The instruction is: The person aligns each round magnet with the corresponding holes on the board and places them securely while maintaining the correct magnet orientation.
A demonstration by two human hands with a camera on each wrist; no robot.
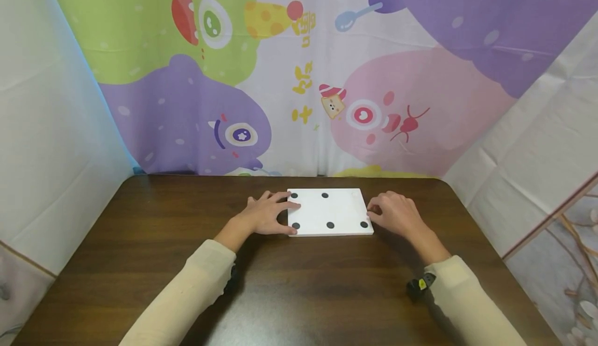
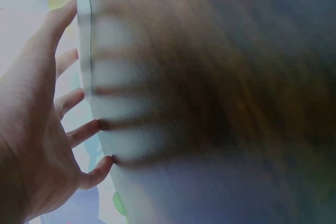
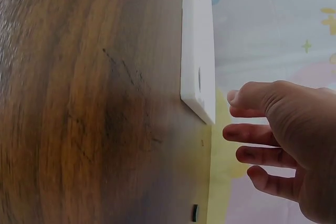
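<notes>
A flat white rectangular board [image 1: 341, 211] with several black round dots lies on the table. Its far right corner carries only a faint circle. My left hand [image 1: 266, 213] spreads its fingers at the board's left end, with thumb and fingers at the edge and over the top face. In the left wrist view the left hand [image 2: 42, 124] shows widely spread fingers. My right hand [image 1: 394, 212] is beside the board's right end. In the right wrist view the right hand [image 3: 294, 135] has loosely bent fingers, thumb close to the index finger; I see nothing held.
A small black piece [image 3: 195, 213] lies on the brown wooden table [image 1: 299, 289] near its far edge. Behind hangs a cartoon-printed curtain [image 1: 299, 143], with white cloth [image 1: 60, 107] at the sides. A black wrist device [image 1: 420, 285] is strapped by the right sleeve.
</notes>
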